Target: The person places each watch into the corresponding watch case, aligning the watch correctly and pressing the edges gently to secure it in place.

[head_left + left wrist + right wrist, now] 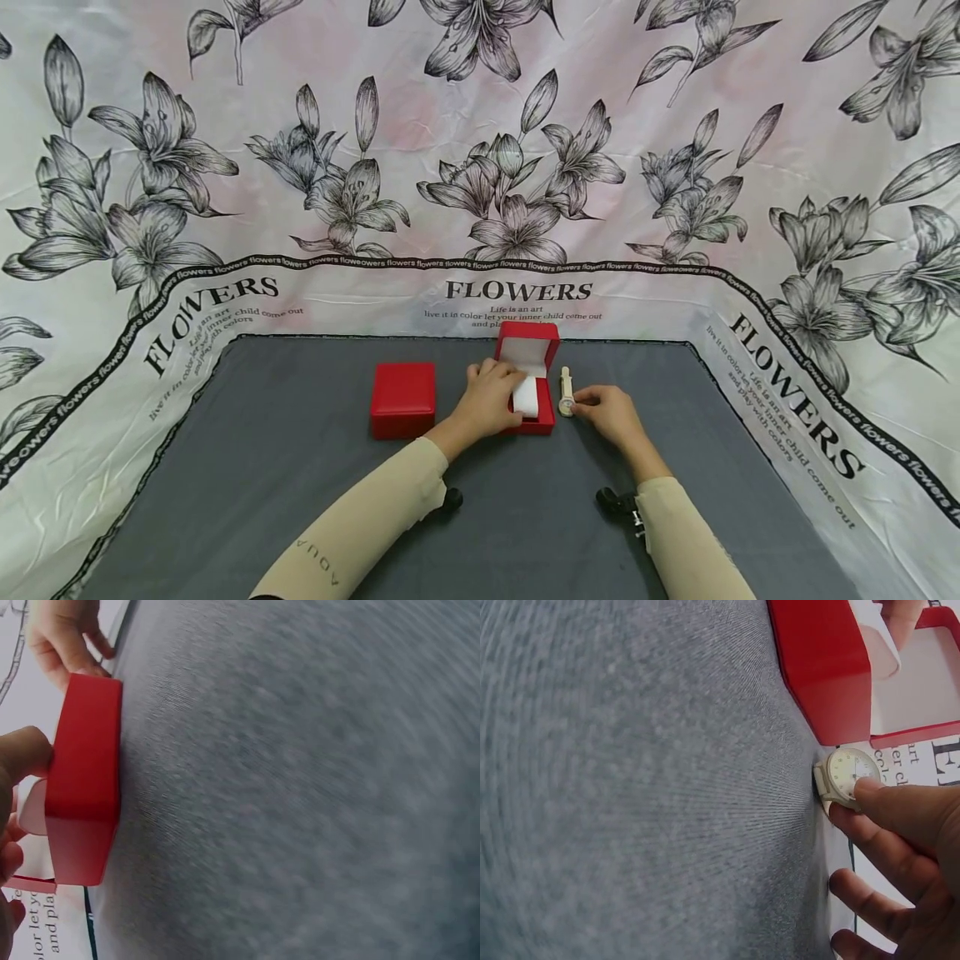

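An open red watch box (534,429) stands with its lid raised at the back, a white cushion (527,398) inside. My left hand (491,396) holds this box from its left side; in the left wrist view, the thumb (28,754) lies against the rim and other fingers are curled by the cushion. Just right of the box lies a cream-strapped wristwatch (566,393), its round pale dial (847,769) toward the near end. My right hand (611,411) pinches the watch at its case between thumb and index finger. The other right fingers are spread over the cloth.
A second red box (402,400), closed, sits left of the open one. Grey cloth (292,433) covers the table, and a floral-printed white sheet (337,292) borders it at the back and sides.
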{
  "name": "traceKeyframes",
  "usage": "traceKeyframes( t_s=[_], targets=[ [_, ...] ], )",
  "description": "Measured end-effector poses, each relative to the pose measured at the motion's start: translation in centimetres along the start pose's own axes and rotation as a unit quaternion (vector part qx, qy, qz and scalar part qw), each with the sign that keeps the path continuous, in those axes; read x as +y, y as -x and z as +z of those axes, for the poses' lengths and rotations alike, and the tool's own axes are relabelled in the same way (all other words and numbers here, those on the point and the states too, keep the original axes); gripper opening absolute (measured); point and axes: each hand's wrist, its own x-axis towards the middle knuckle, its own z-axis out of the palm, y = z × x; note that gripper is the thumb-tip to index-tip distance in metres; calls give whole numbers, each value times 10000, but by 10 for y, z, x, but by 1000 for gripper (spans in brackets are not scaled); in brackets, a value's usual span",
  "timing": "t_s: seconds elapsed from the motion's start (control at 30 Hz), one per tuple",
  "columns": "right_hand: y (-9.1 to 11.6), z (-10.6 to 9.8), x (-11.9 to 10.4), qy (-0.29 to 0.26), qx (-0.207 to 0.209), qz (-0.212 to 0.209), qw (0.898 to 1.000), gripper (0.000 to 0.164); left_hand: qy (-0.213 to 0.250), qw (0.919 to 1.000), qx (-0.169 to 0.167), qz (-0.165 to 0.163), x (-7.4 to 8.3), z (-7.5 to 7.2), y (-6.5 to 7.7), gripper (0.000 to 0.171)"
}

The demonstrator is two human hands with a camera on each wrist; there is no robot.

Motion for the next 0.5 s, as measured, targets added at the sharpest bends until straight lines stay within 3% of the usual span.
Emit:
traceKeyframes(
  t_s=[0.5],
  targets=[
    [13,-8,-15,-883,337,-267,9952,24,138,9988,451,160,0,4,3,68]
  ],
)
